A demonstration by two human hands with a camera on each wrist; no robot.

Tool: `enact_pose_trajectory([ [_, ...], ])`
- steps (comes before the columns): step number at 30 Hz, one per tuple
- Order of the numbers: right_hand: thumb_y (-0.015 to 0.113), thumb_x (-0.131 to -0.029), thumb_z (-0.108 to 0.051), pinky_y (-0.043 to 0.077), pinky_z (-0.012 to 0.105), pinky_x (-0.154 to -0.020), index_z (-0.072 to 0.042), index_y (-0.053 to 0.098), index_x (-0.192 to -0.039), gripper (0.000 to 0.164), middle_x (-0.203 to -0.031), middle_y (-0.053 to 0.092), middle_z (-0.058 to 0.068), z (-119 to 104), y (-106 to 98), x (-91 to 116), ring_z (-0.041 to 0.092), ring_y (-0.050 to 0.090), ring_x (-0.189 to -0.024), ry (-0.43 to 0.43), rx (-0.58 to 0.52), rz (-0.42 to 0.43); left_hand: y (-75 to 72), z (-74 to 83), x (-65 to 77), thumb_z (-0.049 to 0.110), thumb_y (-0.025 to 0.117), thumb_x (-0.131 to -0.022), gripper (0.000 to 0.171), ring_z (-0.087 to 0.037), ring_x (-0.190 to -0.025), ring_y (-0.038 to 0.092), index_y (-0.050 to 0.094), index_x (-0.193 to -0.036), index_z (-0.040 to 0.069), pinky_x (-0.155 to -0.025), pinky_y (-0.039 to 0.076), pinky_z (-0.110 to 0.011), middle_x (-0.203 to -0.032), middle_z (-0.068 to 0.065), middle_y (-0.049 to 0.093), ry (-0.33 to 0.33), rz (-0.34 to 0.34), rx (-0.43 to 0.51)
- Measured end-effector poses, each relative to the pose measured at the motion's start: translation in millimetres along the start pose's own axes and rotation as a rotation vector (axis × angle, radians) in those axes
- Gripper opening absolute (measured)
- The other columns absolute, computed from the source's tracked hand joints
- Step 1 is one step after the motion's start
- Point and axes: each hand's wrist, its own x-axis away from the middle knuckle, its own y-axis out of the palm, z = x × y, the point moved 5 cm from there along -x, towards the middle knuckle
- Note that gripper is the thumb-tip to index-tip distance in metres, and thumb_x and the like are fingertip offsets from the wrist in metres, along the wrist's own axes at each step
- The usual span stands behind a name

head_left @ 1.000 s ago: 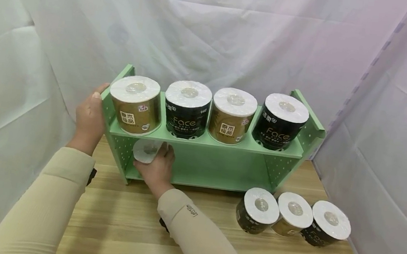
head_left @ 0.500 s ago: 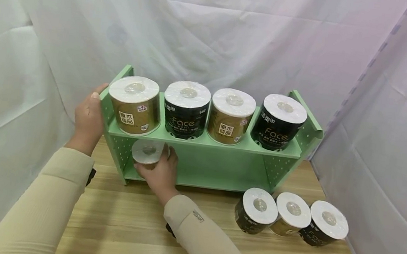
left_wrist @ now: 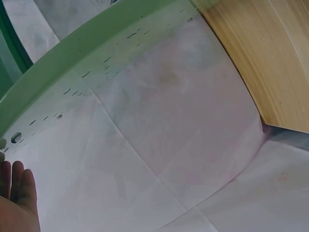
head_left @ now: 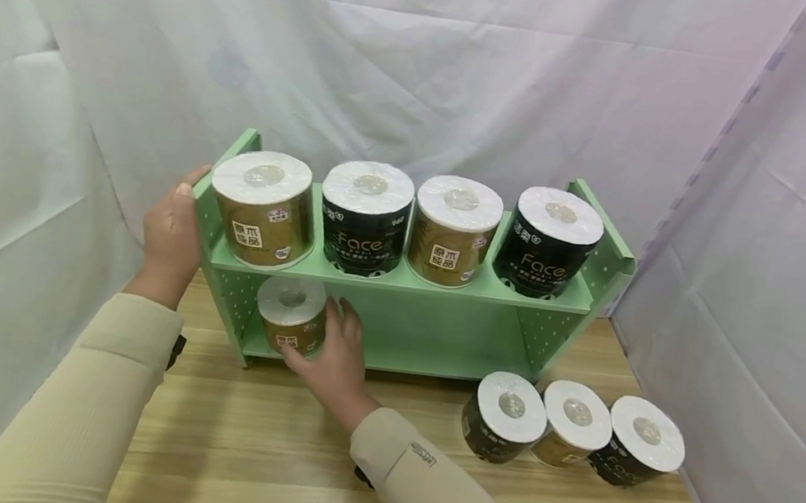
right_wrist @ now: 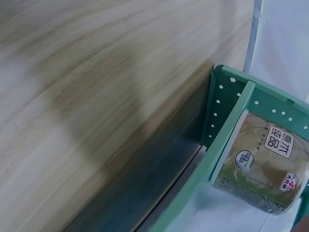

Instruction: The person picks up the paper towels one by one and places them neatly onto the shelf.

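A gold-wrapped paper roll (head_left: 301, 338) with a white top stands upright at the left end of the lower shelf of a green two-tier rack (head_left: 402, 288). My right hand (head_left: 338, 364) is just to its right, thumb near its lower front and fingers relaxed beside its right side. In the right wrist view a gold roll (right_wrist: 263, 164) shows its label, and only a bit of the hand is at the corner. My left hand (head_left: 171, 238) rests on the rack's left side panel (head_left: 223, 310). Straight fingers (left_wrist: 26, 186) show against that panel in the left wrist view.
On the upper shelf stand two gold rolls (head_left: 267, 228) and two black rolls (head_left: 366, 243), alternating. At the right front of the wooden table (head_left: 259, 467) are two more black rolls (head_left: 490, 436) with a gold roll (head_left: 554, 450) between them. White cloth (head_left: 424, 63) hangs behind and beside.
My right hand has loosened and drawn back to the right of the gold roll on the lower shelf, baring its front label. My left hand has stayed on the side panel.
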Motion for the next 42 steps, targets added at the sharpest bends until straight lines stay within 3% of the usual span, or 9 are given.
enact_pose_trajectory([
  [7, 0.076, -0.08, -0.038, 0.048, 0.049, -0.097, -0.01, 0.034, -0.146, 0.083, -0.149, 0.032, 0.016, 0, -14, 15, 0.031, 0.033, -0.137, -0.074, 0.034, -0.007, -0.4, -0.7, -0.3, 0.035, 0.02, -0.104, 0.049, -0.024, -0.131, 0.046, 0.049, -0.143, 0.027, -0.11, 0.037, -0.038, -0.144, -0.003, 0.049, 0.001, 0.003, -0.006],
  [23, 0.076, -0.079, -0.039, 0.043, 0.055, -0.1, -0.013, 0.03, -0.15, 0.088, -0.151, 0.029, 0.011, 5, -40, 38, 0.029, 0.033, -0.136, -0.062, 0.001, -0.033, 0.4, 0.6, 0.2, 0.033, 0.021, -0.104, 0.048, -0.022, -0.128, 0.049, 0.051, -0.142, 0.026, -0.108, 0.038, -0.036, -0.142, -0.003, 0.051, 0.004, 0.014, 0.01],
  [31, 0.08, -0.075, -0.035, 0.045, 0.053, -0.098, -0.009, 0.032, -0.148, 0.091, -0.149, 0.033, 0.013, 9, -52, 45, 0.031, 0.037, -0.133, -0.066, 0.02, -0.003, -0.5, 2.9, 1.0, 0.034, 0.018, -0.104, 0.05, -0.026, -0.121, 0.052, 0.05, -0.142, 0.026, -0.105, 0.041, -0.042, -0.14, -0.007, 0.053, -0.005, 0.02, -0.016],
  [42, 0.079, -0.076, -0.037, 0.047, 0.053, -0.095, -0.009, 0.033, -0.149, 0.09, -0.15, 0.033, 0.013, 25, -63, 57, 0.031, 0.037, -0.134, -0.001, 0.055, -0.021, -0.3, 1.1, 0.2, 0.033, 0.02, -0.104, 0.049, -0.025, -0.123, 0.051, 0.049, -0.143, 0.028, -0.107, 0.04, -0.042, -0.141, -0.007, 0.051, -0.027, 0.001, -0.01],
])
